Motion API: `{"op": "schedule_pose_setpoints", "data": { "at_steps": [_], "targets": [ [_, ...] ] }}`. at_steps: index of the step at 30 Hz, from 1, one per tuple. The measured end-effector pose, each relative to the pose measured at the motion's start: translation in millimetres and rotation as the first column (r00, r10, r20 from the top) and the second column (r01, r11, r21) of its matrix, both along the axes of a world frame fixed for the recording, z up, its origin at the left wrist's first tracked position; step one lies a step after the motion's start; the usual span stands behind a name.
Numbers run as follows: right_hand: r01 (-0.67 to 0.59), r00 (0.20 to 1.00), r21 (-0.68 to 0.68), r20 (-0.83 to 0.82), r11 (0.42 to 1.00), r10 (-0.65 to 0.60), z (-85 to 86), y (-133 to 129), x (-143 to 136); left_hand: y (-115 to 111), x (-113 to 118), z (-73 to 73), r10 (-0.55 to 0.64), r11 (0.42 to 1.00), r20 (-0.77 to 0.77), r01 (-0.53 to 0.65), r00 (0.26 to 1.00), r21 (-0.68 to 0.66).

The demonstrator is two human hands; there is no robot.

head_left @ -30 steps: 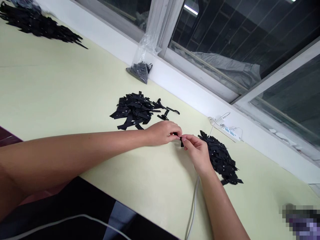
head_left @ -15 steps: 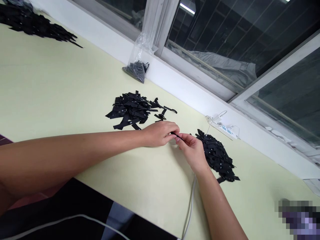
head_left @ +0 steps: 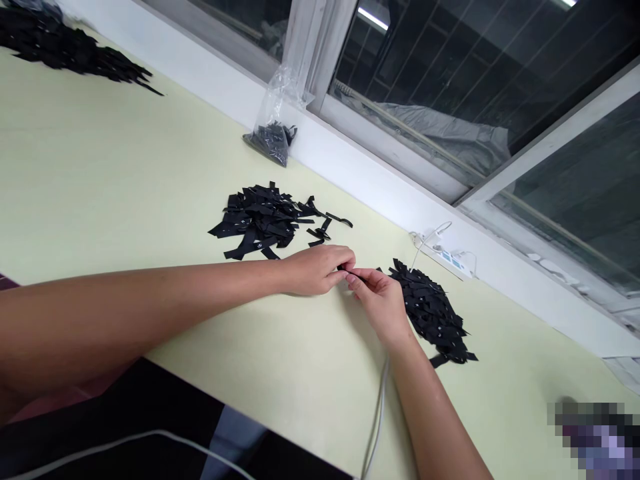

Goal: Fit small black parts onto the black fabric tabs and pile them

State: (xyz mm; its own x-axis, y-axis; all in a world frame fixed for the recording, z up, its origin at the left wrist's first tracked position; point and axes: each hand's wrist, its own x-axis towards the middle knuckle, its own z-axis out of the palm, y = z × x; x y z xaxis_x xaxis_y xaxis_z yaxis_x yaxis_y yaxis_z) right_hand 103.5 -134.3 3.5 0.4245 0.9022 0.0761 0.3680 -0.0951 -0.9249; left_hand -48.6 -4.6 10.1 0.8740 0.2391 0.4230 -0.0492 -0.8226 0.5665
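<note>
Between my two hands is a small black fabric strip (head_left: 358, 277), mostly covered by the fingers. My left hand (head_left: 320, 268) pinches one end of it between thumb and fingers. At the other end, my right hand (head_left: 381, 297) grips it, fingertips almost touching those of the left. Beyond my left wrist lies a loose pile of black strips (head_left: 263, 220), some with small white marks. A few stray strips (head_left: 323, 230) lie at that pile's right side. A second, denser pile of black strips (head_left: 433, 310) sits just right of my right hand.
A clear plastic bag (head_left: 274, 130) with black strips in it leans on the wall. A long black heap (head_left: 65, 50) lies at the far left. A white power strip (head_left: 447, 259) is by the window wall. A grey cable (head_left: 381, 407) runs beneath my right forearm over the table edge.
Both hands stay closed on the black strip, almost in place. My right fingertips have shifted slightly along it, so less of the strip shows between the hands.
</note>
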Motion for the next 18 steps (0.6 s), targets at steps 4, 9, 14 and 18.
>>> {"op": "schedule_pose_setpoints", "data": {
  "at_steps": [4,9,14,18],
  "targets": [
    [0.008,1.000,0.033,-0.016,0.999,-0.008,-0.5,1.3,0.9,1.0,1.2,-1.4,0.024,0.998,0.019,-0.023,1.000,-0.056],
    [0.031,0.999,0.053,-0.046,0.998,-0.029,-2.1,2.7,0.3,0.8,2.2,-2.0,0.032,0.996,0.039,-0.029,0.999,-0.082],
    [0.038,0.998,0.070,-0.057,0.997,-0.034,-4.3,2.8,-2.7,-0.6,1.1,1.0,0.025,0.996,0.027,-0.023,0.999,-0.082],
    [0.074,0.997,0.099,0.015,0.992,-0.076,-3.2,2.1,-3.3,-1.3,0.6,1.5,0.026,0.994,0.010,-0.025,1.000,-0.109]
  ]
}}
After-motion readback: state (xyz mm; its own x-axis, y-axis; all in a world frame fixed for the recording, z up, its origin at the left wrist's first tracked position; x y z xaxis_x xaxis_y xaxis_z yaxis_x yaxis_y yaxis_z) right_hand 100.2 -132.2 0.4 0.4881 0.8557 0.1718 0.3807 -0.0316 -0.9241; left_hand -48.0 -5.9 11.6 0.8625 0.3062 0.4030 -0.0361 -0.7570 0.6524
